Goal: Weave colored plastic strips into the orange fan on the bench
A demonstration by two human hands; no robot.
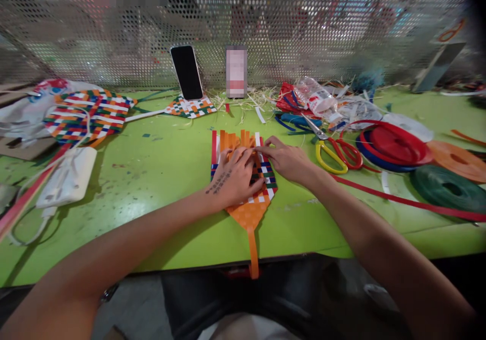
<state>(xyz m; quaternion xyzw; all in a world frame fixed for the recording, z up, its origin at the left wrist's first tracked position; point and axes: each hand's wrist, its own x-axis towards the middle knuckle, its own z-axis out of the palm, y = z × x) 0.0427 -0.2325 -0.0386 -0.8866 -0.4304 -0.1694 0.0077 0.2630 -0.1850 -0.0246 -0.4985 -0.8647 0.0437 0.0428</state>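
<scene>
On the table in front of me lies a woven piece of plastic strips (250, 213), with a plain orange pointed end and an orange tail strip (253, 251) hanging past the table edge. Bands of blue, green, red and white cross its upper part, and loose strip ends fan out at the top. My left hand (233, 180) rests on the weave with fingers spread, covering much of its middle. At the upper right of the piece, my right hand (288, 162) has thumb and forefinger pinched on a strip beside the left fingertips. That strip's colour is partly hidden.
Right of my hands lie scissors (334, 153), strip rolls in red (406, 142), orange (459, 160) and green (448, 188), and a plastic bottle (317, 99). Two phones, one black-screened (187, 72), lean against the mesh. Left are a finished-looking weave (91, 115) and a white power bank (70, 178).
</scene>
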